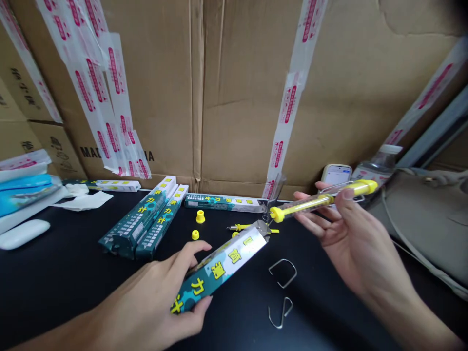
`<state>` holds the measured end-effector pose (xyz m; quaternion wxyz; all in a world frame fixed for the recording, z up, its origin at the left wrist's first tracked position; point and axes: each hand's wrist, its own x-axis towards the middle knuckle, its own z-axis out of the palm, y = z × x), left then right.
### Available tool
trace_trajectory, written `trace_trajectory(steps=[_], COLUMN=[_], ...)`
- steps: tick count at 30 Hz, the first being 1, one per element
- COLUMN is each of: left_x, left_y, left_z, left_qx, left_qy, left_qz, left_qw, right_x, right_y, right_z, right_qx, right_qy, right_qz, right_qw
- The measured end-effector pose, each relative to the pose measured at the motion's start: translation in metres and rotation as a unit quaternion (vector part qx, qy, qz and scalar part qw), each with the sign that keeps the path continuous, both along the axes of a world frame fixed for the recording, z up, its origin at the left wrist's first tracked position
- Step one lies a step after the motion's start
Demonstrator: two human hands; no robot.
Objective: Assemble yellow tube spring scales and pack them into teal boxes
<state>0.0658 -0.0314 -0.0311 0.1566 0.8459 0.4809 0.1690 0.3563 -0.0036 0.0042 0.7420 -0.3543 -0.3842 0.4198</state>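
My left hand (171,292) is closed around a narrow green-and-white carton (219,270) with yellow lettering, its far end flap open. In my right hand (351,229), between thumb and fingers, is a tubular spring scale (318,202) with a clear barrel and yellow ends; a wire handle sits by its upper end. The scale's lower yellow end is just above and beyond the carton's open end. On the black table below lie two bent metal wires (283,273). Behind the carton are two yellow caps (200,217), a yellow-and-metal rod (237,227) and an upright clear tube (274,197).
Several similar cartons (146,214) lie on the table (234,312) before a large cardboard box (237,97). At left are a blue packet (25,192), tissue (86,201) and a white object (24,235). A phone (336,173), bottle (380,165) and grey bag (431,209) stand right.
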Motion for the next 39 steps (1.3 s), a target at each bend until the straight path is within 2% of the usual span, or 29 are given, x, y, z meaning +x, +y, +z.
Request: trace_trajectory(steps=[6, 11, 39], left_x=[-0.008, -0.013, -0.013], left_y=[0.0, 0.0, 0.005], left_z=[0.002, 0.001, 0.004], left_qx=[0.094, 0.093, 0.07], left_qy=[0.002, 0.007, -0.021], left_qz=[-0.011, -0.036, -0.023], left_qw=[0.996, 0.995, 0.997], right_x=[-0.004, -0.001, -0.004], right_y=[0.001, 0.001, -0.001], right_z=[-0.004, -0.003, -0.003], right_qx=[0.008, 0.005, -0.04], right_qy=[-0.005, 0.011, 0.015], right_qz=[0.008, 0.0, 0.05], right_qw=[1.0, 1.0, 0.998])
